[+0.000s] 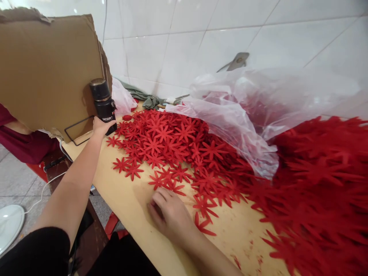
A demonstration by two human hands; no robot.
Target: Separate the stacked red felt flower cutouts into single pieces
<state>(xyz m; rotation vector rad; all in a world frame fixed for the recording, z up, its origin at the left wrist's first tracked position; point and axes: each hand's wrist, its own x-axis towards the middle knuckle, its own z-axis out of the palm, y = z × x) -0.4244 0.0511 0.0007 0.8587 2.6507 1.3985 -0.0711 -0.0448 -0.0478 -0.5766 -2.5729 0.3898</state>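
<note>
A black vacuum flask (104, 103) stands against the cardboard at the far left of the table. My left hand (102, 126) is on its lower part, the thumb across the front; the other fingers are mostly hidden. Close to me, my right hand (171, 214) rests on the tabletop with its fingers loosely curled in, and nothing shows inside the hollow. Just beyond its knuckles lie red flower-shaped cutouts (163, 132) with narrow petals, spread in a loose heap.
A tall brown cardboard sheet (48, 73) rises at left beside a black wire stand (76, 132). Clear plastic bags (230, 115) lie over the red pieces, with a larger red pile (322, 199) at right. White tiled wall (184, 42) backs the table (126, 195).
</note>
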